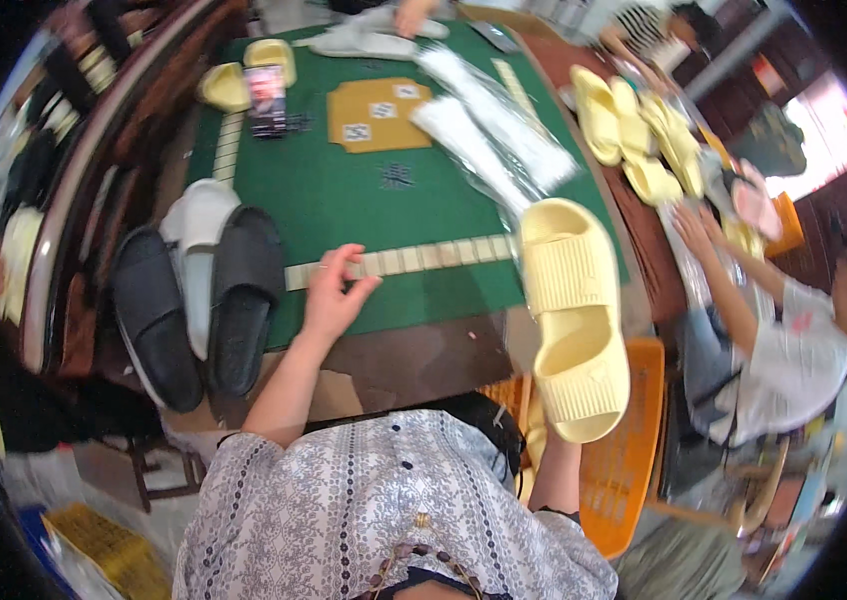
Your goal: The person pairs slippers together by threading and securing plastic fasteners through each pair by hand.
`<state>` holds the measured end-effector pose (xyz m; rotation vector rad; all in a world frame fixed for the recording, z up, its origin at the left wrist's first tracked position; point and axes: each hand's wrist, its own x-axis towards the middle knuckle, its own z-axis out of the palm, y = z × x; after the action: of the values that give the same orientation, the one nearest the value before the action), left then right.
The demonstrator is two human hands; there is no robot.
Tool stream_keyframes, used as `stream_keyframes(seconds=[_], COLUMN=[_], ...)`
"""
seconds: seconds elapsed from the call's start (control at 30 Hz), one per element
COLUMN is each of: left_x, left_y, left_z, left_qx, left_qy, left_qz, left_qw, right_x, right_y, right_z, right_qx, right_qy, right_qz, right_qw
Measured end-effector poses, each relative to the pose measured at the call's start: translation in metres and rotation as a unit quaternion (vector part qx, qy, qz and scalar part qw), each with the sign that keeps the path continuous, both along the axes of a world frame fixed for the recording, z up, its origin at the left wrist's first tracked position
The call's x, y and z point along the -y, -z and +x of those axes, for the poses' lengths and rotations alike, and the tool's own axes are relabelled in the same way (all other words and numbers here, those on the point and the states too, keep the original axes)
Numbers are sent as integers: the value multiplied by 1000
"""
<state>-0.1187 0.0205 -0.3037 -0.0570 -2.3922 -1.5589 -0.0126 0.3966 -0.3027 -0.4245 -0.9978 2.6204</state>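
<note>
Right hand [559, 452] is gripping the pale-yellow slippers [574, 290], just off the near right corner of the green mat [344, 200]. Fingers are hiding behind the soles, so I can't tell how they are wrapping. The two slippers are overlapping, straps facing up; I'm judging that this is letting one hand carry both and is keeping the uppers in sight.

Left hand [332, 295] is hanging free at the mat's near edge, holding nothing, fingers parted and slightly curled over the row of cream blocks [434, 257]. Can't tell whether it is touching them.

Black slippers [249, 260] are lying at the mat's near left corner, a white slipper [202, 225] sitting between them; that spot is probably keeping them within left-hand reach.

Plastic wraps [499, 130] are stretching across the mat's right half, likely so my right side is reaching them easily. Tan board [381, 140] is lying flat toward the mat's far middle, its printed squares facing up, perhaps for scanning. Phone [266, 90] is standing or leaning near the mat's far left corner, beside another yellow pair [226, 90]. Orange crate [629, 460] is sitting below the mat's near right corner, seemingly for handy access.
</note>
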Motion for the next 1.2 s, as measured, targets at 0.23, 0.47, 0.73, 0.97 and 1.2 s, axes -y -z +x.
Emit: stream_keyframes(seconds=[0.23,0.47,0.73,0.97,1.2], left_x=[3,21,-22,-17,-30], left_y=[-11,3,-8,-20,-4], left_z=[17,21,6,16,11], left_qx=[-146,-97,-135,-130,-311], left_qy=[87,59,191,254,345], left_qz=[214,96,89,112,70], left_qw=[962,989,968,952,883], right_x=[141,199,177,210,213], right_y=[-15,17,-21,-3,8], right_z=[-67,-102,-103,-122,-141], right_qx=[5,-115,-31,-50,-52], right_qy=[-325,-425,-431,-536,-601], right_qz=[-4,334,205,158,126], right_qw=[946,833,878,828,788])
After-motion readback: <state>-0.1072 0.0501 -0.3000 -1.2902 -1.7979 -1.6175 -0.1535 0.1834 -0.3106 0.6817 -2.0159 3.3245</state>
